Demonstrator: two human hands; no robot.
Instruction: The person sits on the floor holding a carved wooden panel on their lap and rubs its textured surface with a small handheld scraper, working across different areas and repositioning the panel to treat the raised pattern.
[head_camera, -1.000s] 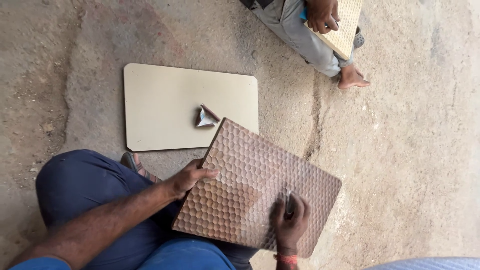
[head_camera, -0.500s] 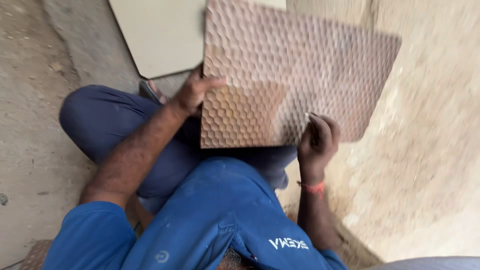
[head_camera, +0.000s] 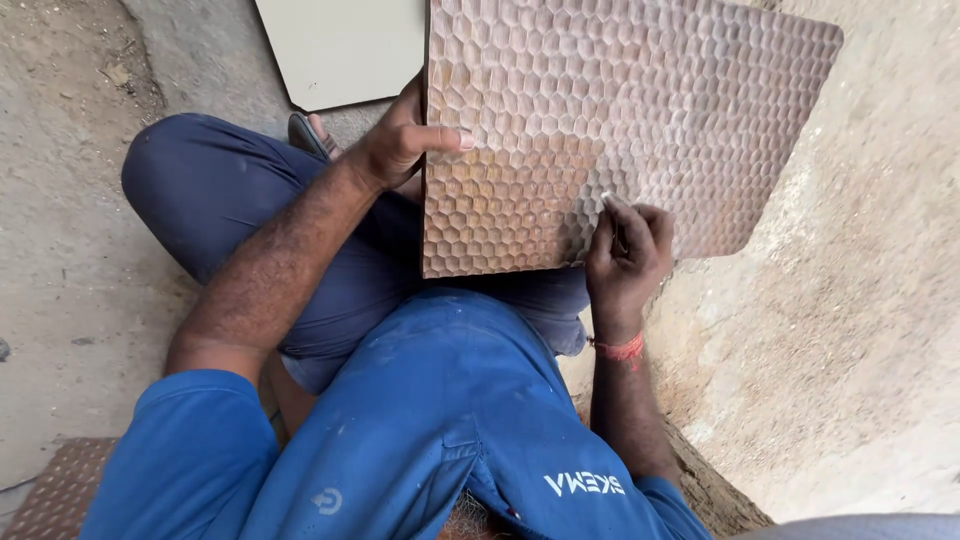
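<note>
- Across the seated person's lap, a brown wooden panel (head_camera: 610, 120) carved with a honeycomb pattern rests tilted
- Left hand (head_camera: 400, 140) grips the panel's left edge, thumb across its face
- Right hand (head_camera: 628, 255) is closed around a small pale piece, pressing it on the carving
- Behind, a cream board (head_camera: 345, 45) lies on the concrete floor (head_camera: 60, 200)

Rough grey concrete floor (head_camera: 70, 250) carries 1 flat cream rectangular board (head_camera: 345, 50) at the far side and 1 brown textured panel corner (head_camera: 50, 490) near left.
</note>
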